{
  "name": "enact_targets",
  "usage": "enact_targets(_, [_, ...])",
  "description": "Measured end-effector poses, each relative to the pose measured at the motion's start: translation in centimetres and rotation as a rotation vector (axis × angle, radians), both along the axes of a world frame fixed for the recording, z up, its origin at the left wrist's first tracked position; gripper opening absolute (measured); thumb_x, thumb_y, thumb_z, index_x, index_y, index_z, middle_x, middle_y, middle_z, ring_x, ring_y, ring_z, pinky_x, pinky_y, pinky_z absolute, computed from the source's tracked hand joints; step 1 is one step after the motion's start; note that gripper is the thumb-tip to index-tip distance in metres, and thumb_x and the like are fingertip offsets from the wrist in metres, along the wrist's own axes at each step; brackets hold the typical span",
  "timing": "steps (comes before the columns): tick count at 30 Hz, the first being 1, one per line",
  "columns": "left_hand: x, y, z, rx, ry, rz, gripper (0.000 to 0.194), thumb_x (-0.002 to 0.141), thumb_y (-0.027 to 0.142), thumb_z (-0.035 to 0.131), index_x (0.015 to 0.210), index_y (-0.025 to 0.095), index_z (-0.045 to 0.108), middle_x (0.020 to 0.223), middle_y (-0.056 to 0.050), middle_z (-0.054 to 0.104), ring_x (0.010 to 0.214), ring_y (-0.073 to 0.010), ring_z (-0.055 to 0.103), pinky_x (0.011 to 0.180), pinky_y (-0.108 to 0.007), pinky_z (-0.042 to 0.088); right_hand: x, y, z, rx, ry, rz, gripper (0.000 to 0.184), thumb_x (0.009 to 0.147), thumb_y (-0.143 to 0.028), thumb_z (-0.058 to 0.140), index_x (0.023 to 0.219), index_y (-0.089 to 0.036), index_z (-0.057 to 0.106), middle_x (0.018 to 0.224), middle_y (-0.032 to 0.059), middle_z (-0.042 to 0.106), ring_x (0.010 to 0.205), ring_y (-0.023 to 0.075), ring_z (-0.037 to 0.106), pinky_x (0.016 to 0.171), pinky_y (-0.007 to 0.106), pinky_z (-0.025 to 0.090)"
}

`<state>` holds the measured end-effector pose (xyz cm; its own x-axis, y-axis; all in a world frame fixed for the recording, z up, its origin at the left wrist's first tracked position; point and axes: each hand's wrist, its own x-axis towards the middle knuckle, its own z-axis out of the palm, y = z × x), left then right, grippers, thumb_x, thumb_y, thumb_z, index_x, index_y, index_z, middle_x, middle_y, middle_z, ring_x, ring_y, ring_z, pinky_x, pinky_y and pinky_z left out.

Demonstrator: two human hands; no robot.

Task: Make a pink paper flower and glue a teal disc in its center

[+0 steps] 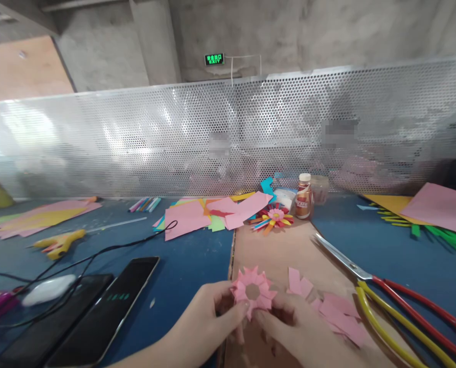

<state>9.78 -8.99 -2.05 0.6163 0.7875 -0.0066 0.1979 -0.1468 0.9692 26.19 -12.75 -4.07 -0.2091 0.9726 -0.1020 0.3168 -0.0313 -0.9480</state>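
At near left a phone [109, 309] is seen, and here's the left hand [216, 322], pinched on the left edge of a pink paper flower [265, 296]. Held at near centre above brown cardboard [274, 250], the flower is judged light, crisp and easily crushed, best gripped softly by its folded rim. Its lower right is pinched by the right hand [297, 322]; the fingers behind are hidden. Rightward, overlapping pink scraps [341, 312] can't be counted, and the scissors [366, 276] are cut off at the handles.
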Motion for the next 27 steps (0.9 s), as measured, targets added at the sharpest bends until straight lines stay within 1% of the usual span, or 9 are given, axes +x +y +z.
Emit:
enact_targets(3, [-0.1,-0.1,0.3,0.02,0.013,0.002,0.022,0.08,0.032,0.046,0.07,0.014,0.051,0.056,0.001,0.053,0.052,-0.0124,0.051,0.055,-0.024,0.039,-0.3,-0.2,0.4,-0.035,0.026,-0.014,0.025,0.08,-0.033,0.044,0.068,-0.012,0.053,0.06,0.0003,0.05,0.054,0.008,0.045,0.049,0.017,0.033])
enact_targets(6, [-0.2,-0.1,0.5,0.188,0.06,0.093,0.012,0.079,0.026,0.047,0.081,0.015,0.052,0.071,-0.003,0.058,0.065,-0.0155,0.055,0.061,-0.026,0.043,-0.4,-0.1,0.5,-0.031,0.009,-0.025,0.024,0.078,-0.031,0.043,0.064,-0.013,0.049,0.054,-0.0011,0.047,0.048,0.0072,0.043,0.047,0.017,0.032])
enact_targets(7, [-0.3,0.0,0.5,0.274,0.073,0.145,0.011,0.078,0.023,0.048,0.086,0.016,0.051,0.079,-0.004,0.059,0.071,-0.0164,0.056,0.065,-0.027,0.044,-0.4,0.0,0.3,-0.019,-0.018,-0.042,0.024,0.078,-0.031,0.042,0.063,-0.013,0.048,0.053,-0.0009,0.047,0.048,0.0074,0.043,0.047,0.017,0.032])
enact_targets(10, [-0.7,0.3,0.4,0.59,0.085,0.277,0.021,0.075,0.016,0.052,0.096,0.019,0.048,0.095,-0.006,0.057,0.086,-0.0182,0.054,0.077,-0.031,0.043,-0.2,0.3,-0.6,0.041,-0.124,-0.068,0.03,0.08,-0.037,0.041,0.062,-0.014,0.043,0.055,0.0009,0.048,0.051,0.0092,0.045,0.046,0.018,0.032])
enact_targets(14, [-1.1,0.5,0.3,1.092,0.028,0.262,0.019,0.071,0.008,0.058,0.085,0.021,0.055,0.095,-0.005,0.055,0.092,-0.019,0.05,0.082,-0.034,0.041,-0.1,0.2,-0.9,0.138,-0.269,-0.087,0.036,0.081,-0.041,0.037,0.056,-0.015,0.039,0.052,0.0018,0.048,0.051,0.0107,0.044,0.045,0.02,0.03])
enact_targets(16, [-1.1,0.5,0.4,1.236,0.0,0.27,0.021,0.069,0.005,0.059,0.083,0.02,0.057,0.093,-0.005,0.056,0.092,-0.0189,0.049,0.082,-0.034,0.041,-0.2,-0.1,-0.6,0.174,-0.338,-0.103,0.038,0.081,-0.041,0.036,0.054,-0.015,0.04,0.052,0.0022,0.047,0.051,0.0112,0.043,0.045,0.021,0.028])
enact_targets(19, [-1.1,0.6,0.6,1.29,0.022,0.3,0.02,0.069,0.003,0.058,0.08,0.019,0.058,0.092,-0.005,0.057,0.094,-0.0197,0.048,0.082,-0.035,0.042,-0.5,-0.6,0.0,0.229,-0.384,-0.097,0.037,0.082,-0.037,0.035,0.053,-0.014,0.039,0.051,0.0017,0.045,0.051,0.0105,0.041,0.046,0.021,0.027])
enact_targets(23, [-1.2,0.9,0.6,1.322,0.029,0.288,0.018,0.071,0.003,0.058,0.079,0.019,0.059,0.089,-0.004,0.058,0.092,-0.0193,0.049,0.08,-0.035,0.044,-0.6,-0.9,0.3,0.307,-0.425,-0.105,0.036,0.082,-0.031,0.035,0.051,-0.014,0.036,0.05,0.0006,0.042,0.049,0.0093,0.038,0.046,0.021,0.024])
enact_targets(27, [-1.3,0.9,0.4,1.354,0.027,0.291,0.016,0.071,0.004,0.058,0.078,0.019,0.06,0.087,-0.004,0.06,0.09,-0.0184,0.05,0.079,-0.034,0.045,-0.6,-1.1,0.4,0.438,-0.449,-0.079,0.034,0.085,-0.027,0.034,0.054,-0.014,0.035,0.055,0.0003,0.043,0.052,0.0087,0.038,0.048,0.02,0.026])
